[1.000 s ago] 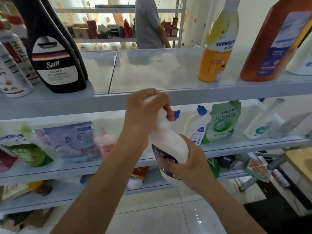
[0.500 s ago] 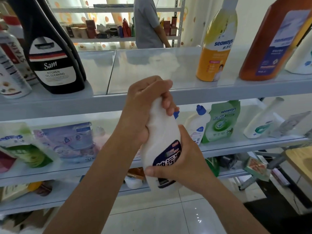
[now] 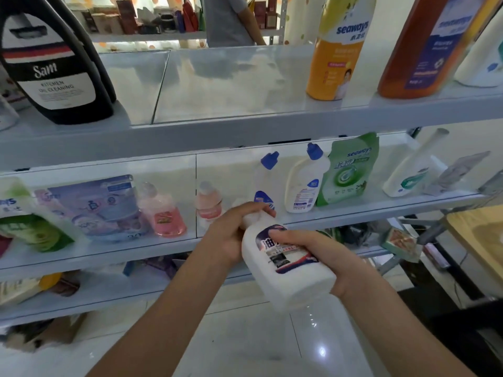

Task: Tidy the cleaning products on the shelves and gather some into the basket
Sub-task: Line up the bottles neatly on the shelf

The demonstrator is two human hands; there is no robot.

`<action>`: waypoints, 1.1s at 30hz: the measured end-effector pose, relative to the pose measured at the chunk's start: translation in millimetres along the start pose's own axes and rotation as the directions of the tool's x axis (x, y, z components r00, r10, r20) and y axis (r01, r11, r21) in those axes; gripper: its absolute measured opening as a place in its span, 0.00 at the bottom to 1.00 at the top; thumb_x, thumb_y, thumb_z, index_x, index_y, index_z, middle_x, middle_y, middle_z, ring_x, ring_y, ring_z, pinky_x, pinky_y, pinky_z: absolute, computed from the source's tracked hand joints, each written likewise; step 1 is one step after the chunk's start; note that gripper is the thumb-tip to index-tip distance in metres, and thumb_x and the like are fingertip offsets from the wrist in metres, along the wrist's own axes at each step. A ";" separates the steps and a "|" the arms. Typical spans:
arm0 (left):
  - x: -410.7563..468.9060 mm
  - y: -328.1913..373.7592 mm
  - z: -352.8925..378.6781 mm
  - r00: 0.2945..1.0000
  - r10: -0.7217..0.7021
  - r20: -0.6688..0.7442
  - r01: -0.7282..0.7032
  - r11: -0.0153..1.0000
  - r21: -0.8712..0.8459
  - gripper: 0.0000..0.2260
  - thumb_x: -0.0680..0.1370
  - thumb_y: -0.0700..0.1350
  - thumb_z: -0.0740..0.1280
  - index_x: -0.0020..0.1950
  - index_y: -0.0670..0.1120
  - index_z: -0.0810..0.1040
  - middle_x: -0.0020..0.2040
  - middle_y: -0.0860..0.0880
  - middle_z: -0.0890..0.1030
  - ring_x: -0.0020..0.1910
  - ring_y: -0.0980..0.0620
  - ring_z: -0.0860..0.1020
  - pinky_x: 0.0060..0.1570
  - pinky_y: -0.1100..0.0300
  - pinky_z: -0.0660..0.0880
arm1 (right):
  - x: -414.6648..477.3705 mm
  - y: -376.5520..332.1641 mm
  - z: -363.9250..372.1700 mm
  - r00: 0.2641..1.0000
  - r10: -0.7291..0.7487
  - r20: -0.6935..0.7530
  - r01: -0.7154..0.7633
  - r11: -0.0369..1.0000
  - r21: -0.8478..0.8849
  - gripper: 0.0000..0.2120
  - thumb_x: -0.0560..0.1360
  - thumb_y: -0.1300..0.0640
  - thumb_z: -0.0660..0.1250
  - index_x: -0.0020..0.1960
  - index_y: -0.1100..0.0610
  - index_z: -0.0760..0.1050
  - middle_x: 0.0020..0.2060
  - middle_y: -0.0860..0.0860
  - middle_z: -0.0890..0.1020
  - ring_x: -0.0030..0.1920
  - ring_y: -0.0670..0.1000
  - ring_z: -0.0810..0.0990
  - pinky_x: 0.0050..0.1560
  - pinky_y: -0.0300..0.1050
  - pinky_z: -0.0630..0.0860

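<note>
A: Head view. Where is the white bottle (image 3: 288, 268) sitting?

B: It is hanging in the air just in front of the middle shelf (image 3: 353, 216), above the tiled floor. It is tilting, top toward the far left and base toward the near right.

A: Hands?

B: Both are holding it. The left hand (image 3: 231, 235) is wrapping tightly round the neck, fingers curling over the top and hiding the cap. The right hand (image 3: 324, 258) is cupping the body from the right side, thumb pressing across the dark label.

A: What is standing behind it?

B: Blue-capped bottles (image 3: 302, 186) are standing on the middle shelf just beyond the left hand, and a green seaways pouch (image 3: 348, 170) is leaning at their right. Further left, a small pink bottle (image 3: 208, 202) and a larger pink bottle (image 3: 166, 213) are sitting near a purple pouch (image 3: 95, 205).

A: Top shelf?

B: A black Sam bottle (image 3: 54, 63) is standing at the left. An orange seaways bottle (image 3: 337, 50) and a brown bottle (image 3: 424, 47) are standing at the right, well apart from it.
</note>
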State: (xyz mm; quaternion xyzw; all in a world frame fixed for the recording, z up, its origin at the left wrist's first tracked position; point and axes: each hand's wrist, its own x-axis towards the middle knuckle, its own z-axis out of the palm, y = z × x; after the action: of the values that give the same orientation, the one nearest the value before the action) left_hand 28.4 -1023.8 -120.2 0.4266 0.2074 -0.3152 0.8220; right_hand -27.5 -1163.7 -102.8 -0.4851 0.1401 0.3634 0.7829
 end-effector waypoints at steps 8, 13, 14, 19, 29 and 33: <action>46.3 -6.4 -31.3 0.991 -0.045 -0.125 0.039 0.998 -0.043 0.03 0.77 0.38 0.64 0.48 0.38 0.74 0.42 0.39 0.75 0.39 0.43 0.75 0.25 0.53 0.79 | 5.6 13.2 -17.8 0.994 0.046 0.102 -0.080 0.934 0.349 0.15 0.66 0.65 0.72 0.51 0.71 0.80 0.54 0.67 0.80 0.48 0.67 0.81 0.41 0.60 0.81; 54.1 -29.0 -29.7 0.984 -0.110 -0.137 0.101 0.992 -0.071 0.18 0.79 0.49 0.66 0.63 0.39 0.74 0.52 0.37 0.80 0.44 0.40 0.79 0.31 0.48 0.79 | 20.1 29.6 -13.9 0.956 -0.143 -0.256 0.071 0.960 -0.272 0.16 0.73 0.63 0.68 0.60 0.62 0.74 0.49 0.57 0.82 0.46 0.54 0.81 0.48 0.50 0.79; 56.1 -34.2 -24.8 0.986 -0.067 -0.154 0.063 0.998 -0.029 0.20 0.80 0.53 0.64 0.64 0.39 0.74 0.52 0.38 0.80 0.44 0.41 0.79 0.35 0.50 0.79 | 25.4 34.8 -13.6 0.894 -0.292 -0.339 0.079 0.849 -0.522 0.17 0.72 0.62 0.69 0.60 0.58 0.72 0.48 0.54 0.82 0.45 0.52 0.80 0.48 0.49 0.79; 61.3 -40.4 -14.0 0.969 0.076 -0.237 -0.111 0.984 -0.139 0.21 0.80 0.60 0.59 0.48 0.43 0.79 0.38 0.44 0.79 0.36 0.47 0.77 0.38 0.56 0.75 | 30.4 37.9 -6.3 0.852 -0.398 -0.340 0.186 0.837 -0.515 0.23 0.72 0.54 0.72 0.64 0.48 0.69 0.53 0.47 0.79 0.49 0.46 0.80 0.49 0.46 0.79; 56.5 -29.6 -16.6 0.995 0.100 -0.024 -0.103 0.968 -0.228 0.19 0.78 0.52 0.60 0.40 0.39 0.80 0.36 0.43 0.82 0.34 0.45 0.80 0.43 0.53 0.78 | 29.1 44.6 -31.4 0.987 -0.057 -0.151 0.088 0.974 0.208 0.21 0.68 0.49 0.69 0.57 0.59 0.78 0.45 0.57 0.84 0.40 0.54 0.84 0.36 0.48 0.82; 50.5 -32.7 -11.3 0.956 0.139 -0.260 -0.168 0.981 -0.093 0.27 0.80 0.64 0.55 0.57 0.43 0.79 0.49 0.40 0.84 0.48 0.39 0.82 0.51 0.43 0.79 | 30.9 44.1 -26.4 0.814 -0.392 -0.429 0.288 0.914 -0.287 0.11 0.69 0.54 0.74 0.49 0.58 0.78 0.44 0.57 0.84 0.40 0.52 0.83 0.35 0.46 0.82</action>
State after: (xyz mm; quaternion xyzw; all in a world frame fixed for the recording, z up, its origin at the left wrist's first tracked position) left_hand 40.9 -1046.0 -175.9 0.4305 0.2942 -0.1813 0.8338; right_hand -33.6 -1161.3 -162.4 -0.6560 0.2005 0.0984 0.7210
